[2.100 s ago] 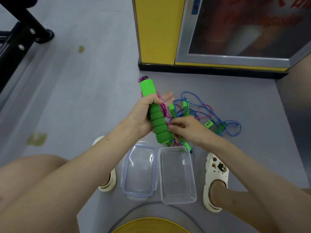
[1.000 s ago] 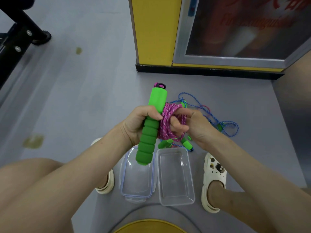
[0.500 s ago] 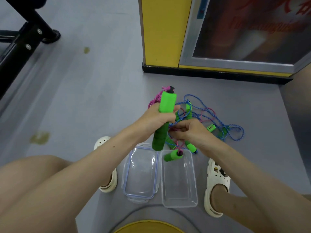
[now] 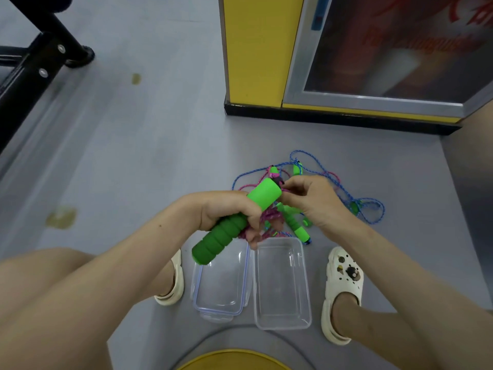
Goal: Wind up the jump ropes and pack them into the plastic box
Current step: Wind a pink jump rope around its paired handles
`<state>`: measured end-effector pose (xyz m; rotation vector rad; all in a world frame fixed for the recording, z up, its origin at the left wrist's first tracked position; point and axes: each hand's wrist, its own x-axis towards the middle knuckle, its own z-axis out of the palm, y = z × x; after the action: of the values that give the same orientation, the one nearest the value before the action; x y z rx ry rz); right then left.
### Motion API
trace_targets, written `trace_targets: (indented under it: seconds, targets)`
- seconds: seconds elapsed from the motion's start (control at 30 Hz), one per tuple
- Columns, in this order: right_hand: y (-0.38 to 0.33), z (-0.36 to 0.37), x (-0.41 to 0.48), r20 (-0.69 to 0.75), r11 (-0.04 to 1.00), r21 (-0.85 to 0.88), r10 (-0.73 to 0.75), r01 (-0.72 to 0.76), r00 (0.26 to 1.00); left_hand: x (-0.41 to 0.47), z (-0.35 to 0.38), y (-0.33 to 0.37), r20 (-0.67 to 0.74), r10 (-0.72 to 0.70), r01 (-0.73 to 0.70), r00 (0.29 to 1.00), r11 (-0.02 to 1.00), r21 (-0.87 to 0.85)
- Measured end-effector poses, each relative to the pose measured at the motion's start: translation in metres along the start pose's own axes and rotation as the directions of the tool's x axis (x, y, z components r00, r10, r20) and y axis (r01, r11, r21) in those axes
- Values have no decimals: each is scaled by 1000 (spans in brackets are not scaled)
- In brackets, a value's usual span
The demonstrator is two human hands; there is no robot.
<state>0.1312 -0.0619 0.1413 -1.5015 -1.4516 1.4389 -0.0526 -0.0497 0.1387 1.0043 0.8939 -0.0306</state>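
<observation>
Head view | left hand [image 4: 226, 209] grips green handle [image 4: 221, 241], pink rope [image 4: 256, 222] bunched beneath | right hand [image 4: 317, 204] pinches rope at handle's tip

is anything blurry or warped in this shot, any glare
Head view: the wide lens skews the yellow cabinet and black frame toward the edges; the poster behind the glass is smeared and soft; the green handle in the left hand and the clear box are sharp; soft even light, faint shadows, no strong glare.
</observation>
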Motion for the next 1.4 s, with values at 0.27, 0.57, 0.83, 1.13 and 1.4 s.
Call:
trace_targets:
  seconds: [0.27,0.57,0.83,1.13,1.4]
  targets:
    - [-1,-6,4,-10,999,-28,33,-34,999,-4,-3,3,259,382,-239,887,861,-450]
    - [2,-2,-1,93,989,-4,149,-149,984,-2,2,15,-101,491,-447,865,666,-597]
    - [8,-10,-5,255,839,112,493,-532,832,0,8,15,-415,299,-478,859,759,-442]
    - [2,-8,-5,282,545,718,340,-433,897,8,20,12,-334,242,-385,911,792,-475]
    - [9,-5,-4,302,428,810,282,-401,911,12,24,25,-104,369,-345,923,681,-645]
